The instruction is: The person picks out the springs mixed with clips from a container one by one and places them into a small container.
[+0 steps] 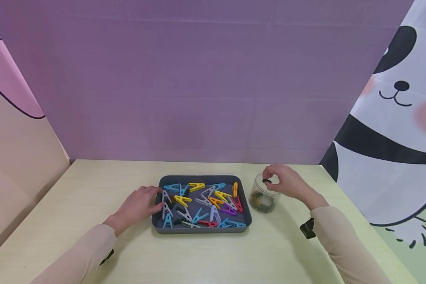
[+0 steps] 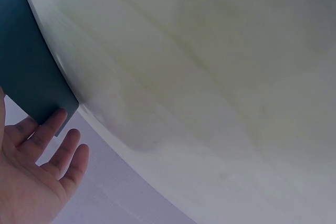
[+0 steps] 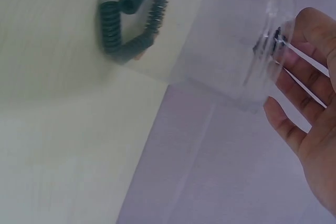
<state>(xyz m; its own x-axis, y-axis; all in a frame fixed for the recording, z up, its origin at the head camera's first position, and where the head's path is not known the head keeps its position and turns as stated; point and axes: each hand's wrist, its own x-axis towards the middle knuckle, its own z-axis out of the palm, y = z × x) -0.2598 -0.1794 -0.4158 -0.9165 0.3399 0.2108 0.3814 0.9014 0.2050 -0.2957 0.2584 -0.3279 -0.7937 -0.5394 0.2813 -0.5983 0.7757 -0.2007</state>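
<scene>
**Left hand at tray edge, right hand pinching spring over jar**

Left hand flat on pale yellow-green wooden tabletop, fingers straight and relaxed, fingertips against left rim of dark grey rectangular plastic tray. Holding nothing. Tray long axis running left to right, parallel to near table edge. Inside, heap of coloured plastic clothes pegs, blue, yellow, white, red, purple and orange, pointing every which way, with a few dark coiled springs among them.

Just right of tray, standing upright, mouth upward: clear round plastic jar. At its bottom, small pile of dark green and orange coil springs. Right hand poised over jar mouth, thumb and forefinger pinching small black coil spring, long axis roughly level, left to right, just at rim height.

From left wrist view: only tray's dark outer corner, blurred tabletop, and straight fingers touching that corner; no pegs visible. From right wrist view: jar seen from the side and through its wall, coils of springs at bottom plainly ribbed, black spring blurred at the rim, fingers beyond the jar mouth. From head view alone: both hands, whole tray, purple backdrop.
</scene>
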